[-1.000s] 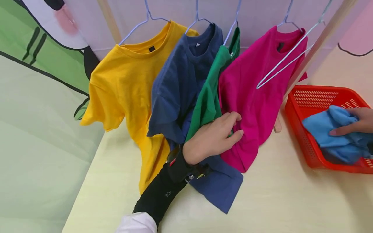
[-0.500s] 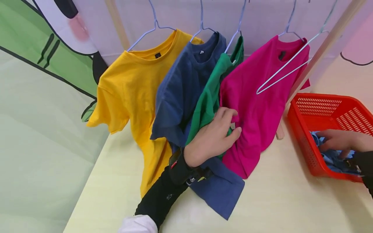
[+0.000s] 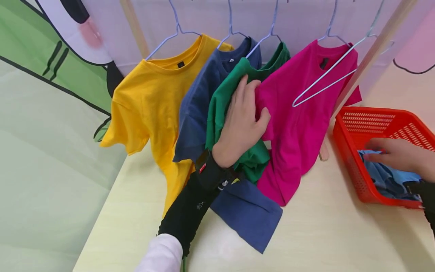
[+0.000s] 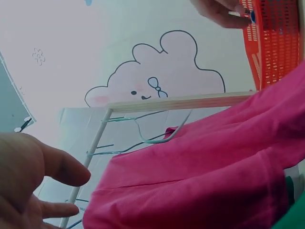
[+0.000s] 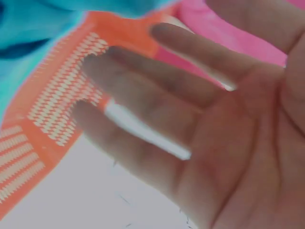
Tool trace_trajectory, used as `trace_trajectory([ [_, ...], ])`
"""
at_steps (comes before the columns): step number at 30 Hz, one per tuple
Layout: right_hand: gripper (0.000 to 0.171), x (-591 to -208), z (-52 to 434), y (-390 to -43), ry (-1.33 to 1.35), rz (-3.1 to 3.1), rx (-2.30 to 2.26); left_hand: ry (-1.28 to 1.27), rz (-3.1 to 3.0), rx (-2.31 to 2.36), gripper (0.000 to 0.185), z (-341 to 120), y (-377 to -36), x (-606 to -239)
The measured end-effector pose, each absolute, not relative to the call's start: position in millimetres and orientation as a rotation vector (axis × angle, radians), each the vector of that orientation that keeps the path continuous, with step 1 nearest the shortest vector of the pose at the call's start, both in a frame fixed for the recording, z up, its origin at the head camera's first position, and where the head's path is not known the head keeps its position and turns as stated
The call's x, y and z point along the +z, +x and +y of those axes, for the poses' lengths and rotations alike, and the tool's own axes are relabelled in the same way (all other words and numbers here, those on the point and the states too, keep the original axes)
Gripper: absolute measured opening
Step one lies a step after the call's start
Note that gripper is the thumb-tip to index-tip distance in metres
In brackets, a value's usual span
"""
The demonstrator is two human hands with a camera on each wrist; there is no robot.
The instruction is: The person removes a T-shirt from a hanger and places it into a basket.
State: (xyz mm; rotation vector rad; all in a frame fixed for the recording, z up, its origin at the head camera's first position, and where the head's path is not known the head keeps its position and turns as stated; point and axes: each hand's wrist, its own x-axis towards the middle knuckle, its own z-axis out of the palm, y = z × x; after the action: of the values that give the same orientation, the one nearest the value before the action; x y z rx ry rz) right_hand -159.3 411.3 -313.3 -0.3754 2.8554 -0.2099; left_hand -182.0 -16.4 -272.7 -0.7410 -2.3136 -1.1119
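Note:
My left hand (image 3: 239, 122) lies with extended fingers against the upper front of a green T-shirt (image 3: 217, 109), which hangs from a wire hanger (image 3: 272, 32). A magenta T-shirt (image 3: 299, 113) hangs just right of that hand and fills much of the left wrist view. Over a red plastic basket (image 3: 346, 151), my right hand (image 3: 401, 153) hovers above blue cloth (image 3: 394, 175) lying inside. The right wrist view shows the right hand's fingers (image 5: 143, 95) spread, holding nothing, with light blue cloth (image 5: 71, 19) beyond them.
Left of the green shirt hang a navy T-shirt (image 3: 200, 109) and a yellow T-shirt (image 3: 149, 98). A bare hanger (image 3: 326, 81) juts out before the magenta shirt, beside a slanted wooden post (image 3: 374, 56). All stand over a pale table (image 3: 323, 234).
My right hand has let go of the blue cloth, which now lies in the basket. My left hand has moved up the green T-shirt, which now sits further left and more spread.

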Motion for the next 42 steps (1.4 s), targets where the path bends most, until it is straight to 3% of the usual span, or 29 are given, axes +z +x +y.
trace_trajectory([
  [6, 0.044, -288.8, 382.4, -146.5, -0.471, 2.999, -0.234, -0.791, -2.366, -1.109, 0.060, -0.3, -199.1, -253.6],
  [13, 0.036, -279.9, 359.2, -131.3, -0.568, 3.069, -0.278, -0.814, -2.562, -1.124, 0.031, 17.1, -204.3, -239.1],
  [20, 0.034, -282.1, 354.1, -127.0, -0.617, 3.077, -0.294, -0.818, -2.600, -0.970, 0.030, 32.2, -199.9, -238.1],
  [30, 0.031, -286.1, 357.7, -121.1, -0.620, 3.095, -0.312, -0.745, -2.366, -1.193, 0.029, 27.9, -193.9, -228.1],
  [36, 0.029, -280.3, 355.2, -118.2, -0.656, 3.180, -0.281, -0.677, -2.353, -1.125, 0.030, 11.0, -174.2, -222.6],
  [42, 0.022, -262.8, 336.3, -108.1, -0.700, 3.400, -0.371, -0.633, -2.389, -1.033, 0.028, -7.1, -133.2, -235.0],
])
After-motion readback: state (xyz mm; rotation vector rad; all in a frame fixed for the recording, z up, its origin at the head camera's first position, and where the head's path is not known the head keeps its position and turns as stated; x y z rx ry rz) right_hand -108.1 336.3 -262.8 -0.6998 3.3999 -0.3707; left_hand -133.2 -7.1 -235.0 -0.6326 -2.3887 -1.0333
